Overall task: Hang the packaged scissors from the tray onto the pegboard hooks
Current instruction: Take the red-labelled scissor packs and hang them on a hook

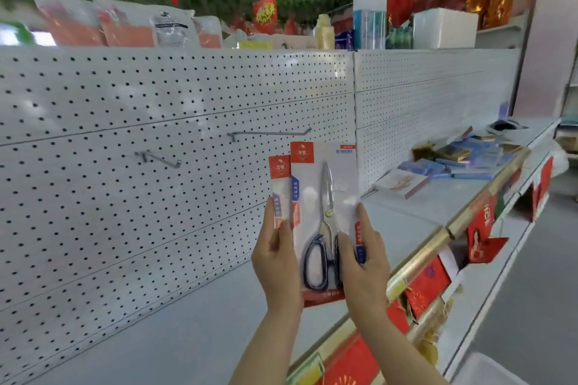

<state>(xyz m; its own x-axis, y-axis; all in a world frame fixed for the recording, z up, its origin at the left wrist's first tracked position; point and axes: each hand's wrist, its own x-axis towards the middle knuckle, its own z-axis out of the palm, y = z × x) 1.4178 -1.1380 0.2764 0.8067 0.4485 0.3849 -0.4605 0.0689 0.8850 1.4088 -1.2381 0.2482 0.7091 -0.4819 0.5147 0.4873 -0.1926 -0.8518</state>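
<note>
Two scissors packs (325, 212) stand upright below a pegboard hook (269, 133). The left hand (276, 259) pinches the rear pack's edge. The right hand (364, 262) grips the front one.

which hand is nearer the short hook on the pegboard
Left. The left hand is below and right of the short hook; the right hand is farther right.

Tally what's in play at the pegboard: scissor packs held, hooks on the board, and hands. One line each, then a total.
Packaged scissors, held: 2 (front pack, rear pack)
Pegboard hooks, both bare: 2 (long hook, short hook)
Hands: 2 (left hand, right hand)
Total: 6
</note>
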